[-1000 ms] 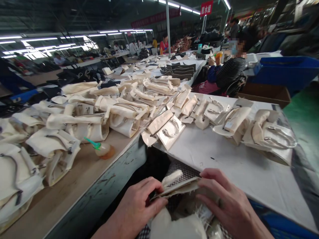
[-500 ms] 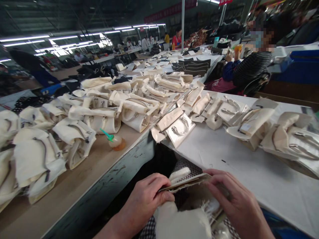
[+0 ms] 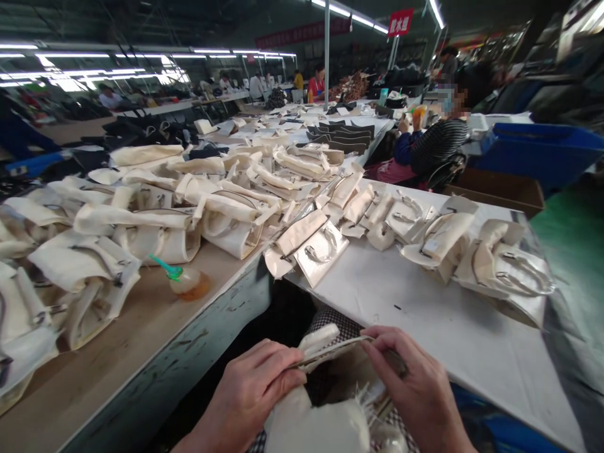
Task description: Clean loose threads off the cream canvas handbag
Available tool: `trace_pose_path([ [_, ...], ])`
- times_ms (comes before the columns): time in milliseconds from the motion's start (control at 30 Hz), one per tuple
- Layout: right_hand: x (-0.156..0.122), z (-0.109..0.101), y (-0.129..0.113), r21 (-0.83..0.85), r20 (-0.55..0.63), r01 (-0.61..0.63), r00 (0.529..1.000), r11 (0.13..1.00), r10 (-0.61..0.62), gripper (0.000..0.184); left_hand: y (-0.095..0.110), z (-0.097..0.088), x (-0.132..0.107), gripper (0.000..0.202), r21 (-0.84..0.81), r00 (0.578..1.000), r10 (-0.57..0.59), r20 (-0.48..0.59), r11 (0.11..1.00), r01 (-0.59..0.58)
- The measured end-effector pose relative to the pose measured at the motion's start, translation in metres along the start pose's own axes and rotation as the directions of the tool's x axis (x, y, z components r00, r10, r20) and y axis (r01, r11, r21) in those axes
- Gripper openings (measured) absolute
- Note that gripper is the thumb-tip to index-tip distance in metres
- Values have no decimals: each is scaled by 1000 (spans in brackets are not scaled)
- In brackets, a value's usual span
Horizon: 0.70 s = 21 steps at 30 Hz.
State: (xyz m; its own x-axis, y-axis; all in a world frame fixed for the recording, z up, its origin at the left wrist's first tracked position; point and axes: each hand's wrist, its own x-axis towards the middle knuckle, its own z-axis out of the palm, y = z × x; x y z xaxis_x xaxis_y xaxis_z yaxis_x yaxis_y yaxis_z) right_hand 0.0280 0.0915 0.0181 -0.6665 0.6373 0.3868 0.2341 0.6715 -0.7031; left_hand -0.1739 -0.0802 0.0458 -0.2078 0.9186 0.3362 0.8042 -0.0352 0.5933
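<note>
Cream bag [image 3: 316, 425] lies over our lap [image 3: 330, 319], just off near edge of white worktop [image 3: 377, 292]. Our left hand [image 3: 255, 393] pinches left end of bag's rim, right hand [image 3: 413, 380] pinches right end. We seem to be aligning rim's layers; next move likely calls for even finger pressure along it. Beyond, green-tipped bottle [image 3: 189, 284] sits near edge of brown worktop [image 3: 141, 340].

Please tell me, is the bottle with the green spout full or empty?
The bottle seems partly filled: amber liquid shows low in it, while the part nearest the green spout looks pale.
</note>
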Motion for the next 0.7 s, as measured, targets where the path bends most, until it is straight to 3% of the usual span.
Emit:
trace_pose_path([
  [400,4,-6,-4,68,2,18,1000,998,-18,17,2,-3,8,13,38,995,102,1,994,-102],
  [700,4,-8,-1,36,20,39,999,999,-40,14,-3,1,3,12,31,995,99,19,995,-100],
])
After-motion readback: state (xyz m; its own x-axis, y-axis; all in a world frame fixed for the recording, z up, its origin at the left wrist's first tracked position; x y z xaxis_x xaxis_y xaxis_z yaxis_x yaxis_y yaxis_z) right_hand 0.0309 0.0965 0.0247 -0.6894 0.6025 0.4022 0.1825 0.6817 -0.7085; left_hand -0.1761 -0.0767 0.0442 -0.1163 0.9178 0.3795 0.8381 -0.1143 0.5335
